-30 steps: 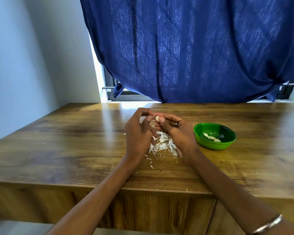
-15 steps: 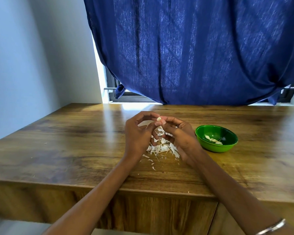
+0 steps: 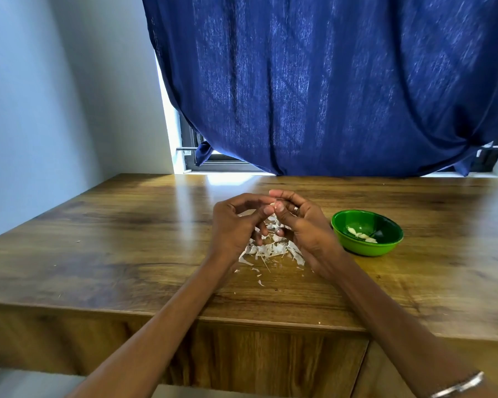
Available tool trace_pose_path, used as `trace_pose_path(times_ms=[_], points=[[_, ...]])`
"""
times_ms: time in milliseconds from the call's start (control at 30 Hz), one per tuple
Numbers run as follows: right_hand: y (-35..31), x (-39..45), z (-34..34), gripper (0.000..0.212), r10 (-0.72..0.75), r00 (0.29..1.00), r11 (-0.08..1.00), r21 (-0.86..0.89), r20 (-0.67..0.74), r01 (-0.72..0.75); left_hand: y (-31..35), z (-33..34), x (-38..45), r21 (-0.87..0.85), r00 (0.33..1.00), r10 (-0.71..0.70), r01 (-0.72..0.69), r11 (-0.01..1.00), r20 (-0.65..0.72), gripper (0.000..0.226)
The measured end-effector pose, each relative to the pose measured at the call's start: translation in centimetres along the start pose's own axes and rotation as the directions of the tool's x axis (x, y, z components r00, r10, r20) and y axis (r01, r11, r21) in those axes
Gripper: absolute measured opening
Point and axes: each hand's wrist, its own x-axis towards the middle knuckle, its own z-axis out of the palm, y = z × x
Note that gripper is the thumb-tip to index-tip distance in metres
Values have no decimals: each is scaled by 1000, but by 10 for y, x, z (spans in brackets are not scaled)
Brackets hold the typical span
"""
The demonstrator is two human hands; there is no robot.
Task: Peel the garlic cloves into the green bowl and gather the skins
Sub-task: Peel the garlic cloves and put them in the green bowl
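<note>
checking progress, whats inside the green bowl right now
A few peeled cloves lie inside the green bowl. Its near wall hides part of the bottom.

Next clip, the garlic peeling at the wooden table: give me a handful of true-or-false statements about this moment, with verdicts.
1. The green bowl is empty. False: a few peeled cloves lie in it.
2. Both hands hold a garlic clove between them above the pile of skins. True: the left hand and the right hand meet over the pile.
3. The bowl stands to the left of the hands. False: it stands to their right.
4. The skins lie on the wooden table, not in the bowl. True.
5. A red curtain hangs behind the table. False: the curtain is dark blue.
</note>
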Motion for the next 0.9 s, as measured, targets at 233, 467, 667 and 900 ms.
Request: trace_pose_path(times_ms=[233,467,667,900], points=[[2,0,-1,17,-24,1000,997,-66,9,24,-3,0,1,25,1000,7,-7,1000,-19,9],[1,1,0,17,-66,997,984,-163,48,73,-5,0,2,50,1000,4,-2,999,-30,11],[2,0,1,19,-39,993,985,-160,113,57,-2,1,0,88,999,20,-18,996,-28,15],[4,3,2,22,-168,986,958,-236,-8,161,1,5,-2,101,998,35,-29,994,-58,9]])
